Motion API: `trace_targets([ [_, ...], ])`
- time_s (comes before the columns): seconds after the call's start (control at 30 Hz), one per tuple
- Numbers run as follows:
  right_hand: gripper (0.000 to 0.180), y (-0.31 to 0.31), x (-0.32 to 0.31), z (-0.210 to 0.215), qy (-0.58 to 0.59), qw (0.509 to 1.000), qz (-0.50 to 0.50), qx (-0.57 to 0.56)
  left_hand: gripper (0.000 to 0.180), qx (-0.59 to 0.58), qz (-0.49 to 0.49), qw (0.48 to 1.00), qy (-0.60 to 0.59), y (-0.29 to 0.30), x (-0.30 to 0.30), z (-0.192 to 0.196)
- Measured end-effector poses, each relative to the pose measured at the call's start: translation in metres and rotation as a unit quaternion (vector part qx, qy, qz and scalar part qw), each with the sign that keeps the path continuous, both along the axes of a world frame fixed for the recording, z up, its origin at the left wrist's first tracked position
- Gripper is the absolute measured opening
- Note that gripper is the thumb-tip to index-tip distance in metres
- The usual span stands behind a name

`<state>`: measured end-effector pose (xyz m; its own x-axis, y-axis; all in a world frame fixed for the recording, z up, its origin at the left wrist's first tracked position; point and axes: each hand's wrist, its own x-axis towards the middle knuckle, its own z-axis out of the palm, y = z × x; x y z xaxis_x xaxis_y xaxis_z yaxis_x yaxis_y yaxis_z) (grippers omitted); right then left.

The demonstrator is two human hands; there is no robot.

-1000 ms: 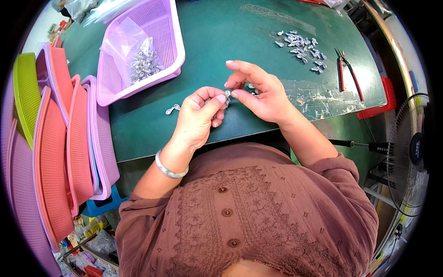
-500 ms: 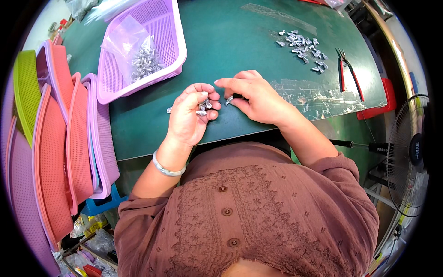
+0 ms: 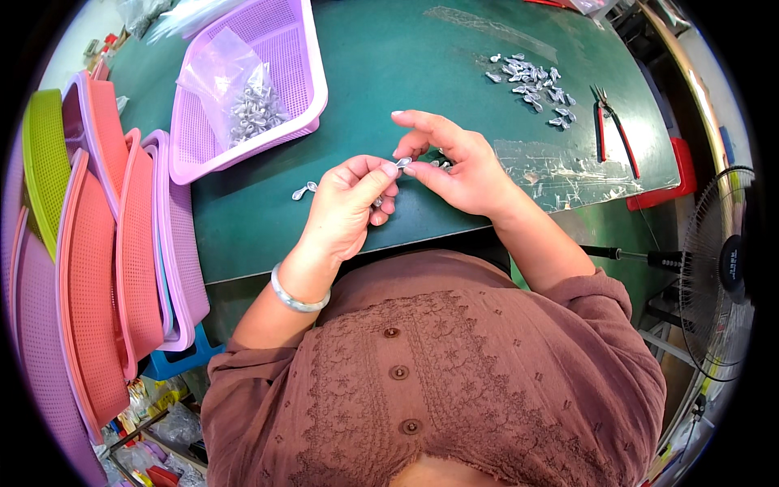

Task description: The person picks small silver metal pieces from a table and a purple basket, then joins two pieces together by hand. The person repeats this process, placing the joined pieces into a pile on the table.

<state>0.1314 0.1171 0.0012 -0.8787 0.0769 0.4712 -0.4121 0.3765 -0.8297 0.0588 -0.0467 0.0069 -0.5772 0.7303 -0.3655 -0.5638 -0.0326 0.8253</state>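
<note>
My left hand [image 3: 347, 207] and my right hand [image 3: 454, 162] meet above the front of the green table [image 3: 381, 81]. Between the left thumb and forefinger and the right fingertips sits a small silver metal piece [image 3: 402, 162]. More small metal bits seem tucked in the left fingers, though I cannot tell how many. Two loose silver pieces [image 3: 303, 191] lie on the table just left of my left hand. A few more silver pieces [image 3: 443, 165] show behind my right hand.
A lilac mesh basket [image 3: 304, 81] holds a clear bag of silver pieces [image 3: 243, 101] at the back left. A heap of silver pieces [image 3: 531, 81] and red-handled pliers [image 3: 613, 130] lie at the right. Stacked baskets [image 3: 105, 243] stand left, a fan [image 3: 726, 268] right.
Both hands have shifted slightly right and lifted, bringing the small metal piece up between the fingertips; the right fingers have spread more open.
</note>
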Motion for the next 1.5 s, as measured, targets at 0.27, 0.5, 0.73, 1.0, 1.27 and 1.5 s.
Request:
trace_targets([
  [0.27,0.055,-0.0008,0.0001,-0.0002,0.033,0.999,0.03,-0.02,0.01,-0.001,-0.014,1.0,-0.002,0.0027,0.0017,-0.0008],
  [0.5,0.054,-0.0017,0.0017,0.0007,0.039,0.999,0.032,-0.021,0.011,-0.001,-0.019,1.0,-0.001,0.0033,0.0016,-0.002],
  [0.73,0.054,0.0,0.0014,-0.0009,0.046,0.998,0.032,-0.006,0.009,0.003,-0.005,1.0,0.011,0.0051,0.0041,-0.0008],
  [1.0,0.055,-0.0004,0.0024,-0.0014,0.041,0.999,0.008,-0.008,0.008,0.02,0.021,0.999,0.024,0.0039,0.0053,-0.0016],
  [1.27,0.053,0.0012,0.0029,-0.0007,0.034,0.999,0.004,0.001,0.009,0.046,0.043,0.997,0.053,0.0029,0.0036,-0.004],
  [1.5,0.052,-0.0002,0.0023,-0.0006,0.041,0.999,0.005,-0.012,0.009,0.05,0.058,0.995,0.06,0.0023,0.0047,-0.0048],
])
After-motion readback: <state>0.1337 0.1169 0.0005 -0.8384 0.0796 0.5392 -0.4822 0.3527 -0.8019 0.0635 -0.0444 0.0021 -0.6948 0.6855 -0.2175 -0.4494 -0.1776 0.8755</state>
